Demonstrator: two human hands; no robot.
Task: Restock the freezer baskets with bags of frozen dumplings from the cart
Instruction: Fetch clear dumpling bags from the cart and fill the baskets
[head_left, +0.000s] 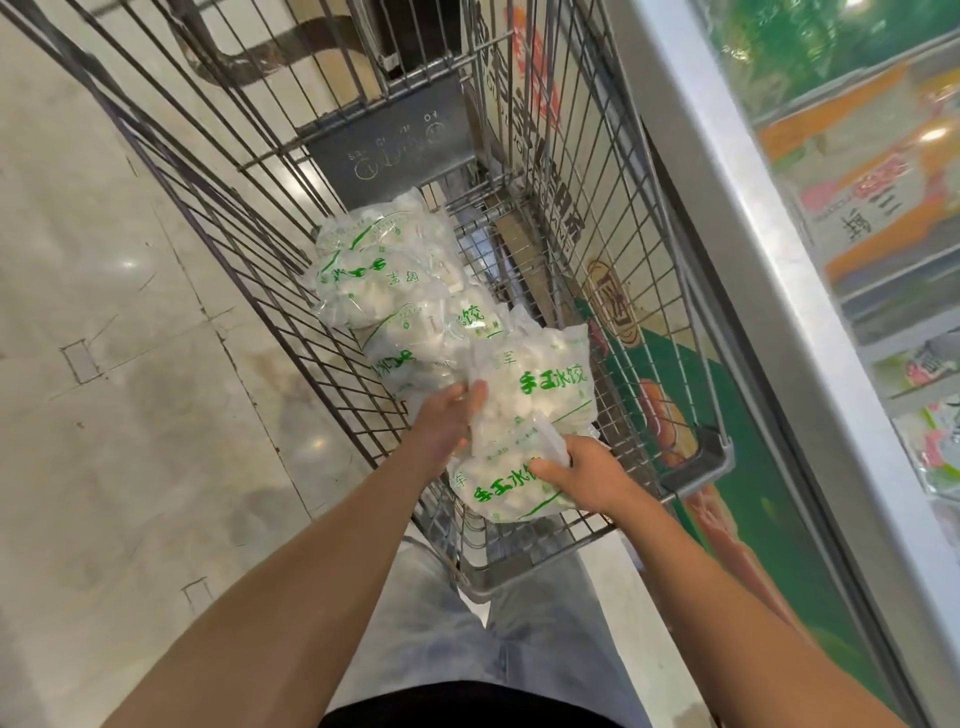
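Clear bags of white frozen dumplings with green print lie in the wire cart (691, 322). My left hand (447, 421) grips the left edge of an upper dumpling bag (540, 389) that stands tilted above the cart floor. My right hand (582, 475) holds a lower dumpling bag (498, 493) at its top, near the cart's near end. Two more dumpling bags (384, 270) lie farther along the cart floor. The freezer (810, 322) runs along the right, its baskets hidden behind reflective glass.
The cart's folded grey child seat panel (389, 145) stands at the far end. The freezer's metal rim and green printed side panel (779, 488) sit close against the cart's right side. Pale tiled floor (130, 364) stretches to the left.
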